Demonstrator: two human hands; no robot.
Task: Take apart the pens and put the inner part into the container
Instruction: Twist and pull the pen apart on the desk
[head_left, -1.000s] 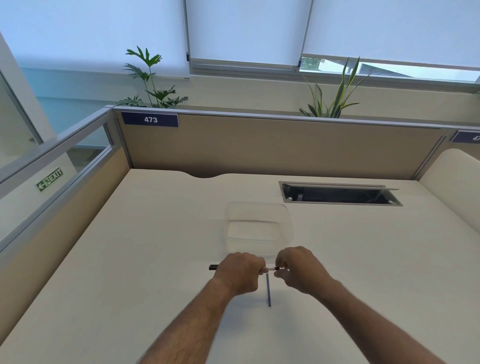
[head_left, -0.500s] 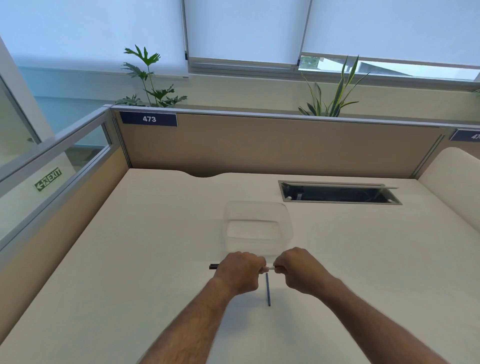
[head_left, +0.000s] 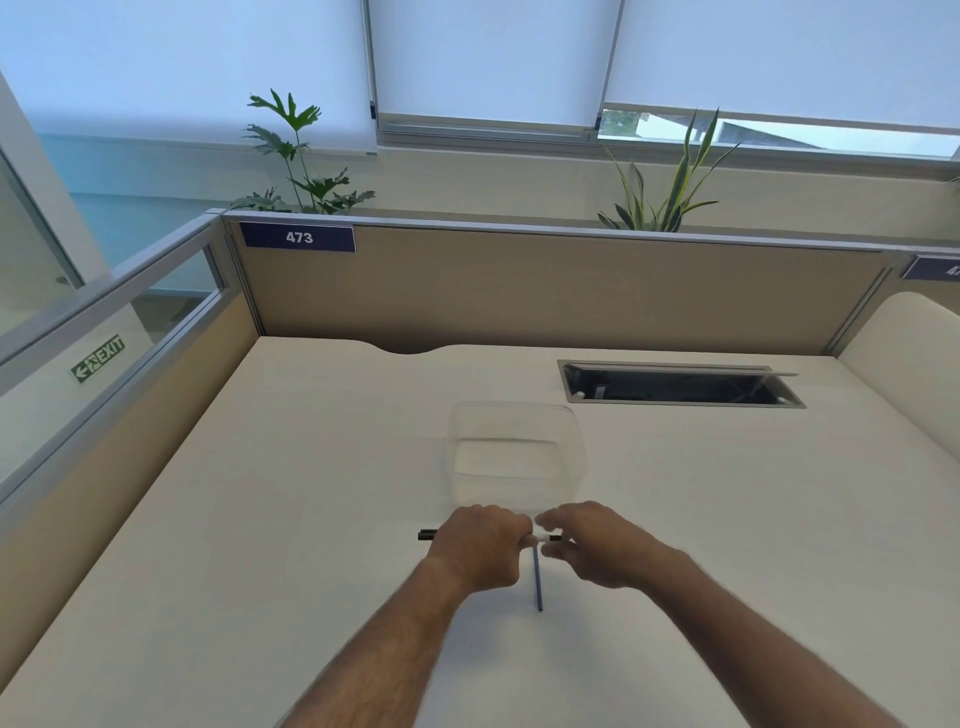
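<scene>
My left hand (head_left: 480, 545) is closed around a pen (head_left: 428, 534) held level above the desk; its black end sticks out to the left and a white stretch with a dark tip shows to the right. My right hand (head_left: 597, 545) hovers at that right tip with fingers loosened and blurred, so I cannot tell whether they touch it. A second, dark blue pen (head_left: 537, 579) lies on the desk below the hands, pointing towards me. A clear plastic container (head_left: 517, 457) stands just beyond the hands, with nothing visible inside.
The cream desk (head_left: 311, 493) is walled by beige partitions at the back and left. An open cable tray (head_left: 680, 387) is set into the desk at the back right. A rounded divider (head_left: 904, 353) stands on the right.
My right hand's fingers have spread and loosened at the pen's right tip, where they pinched it before. My left hand and the pen have stayed in place.
</scene>
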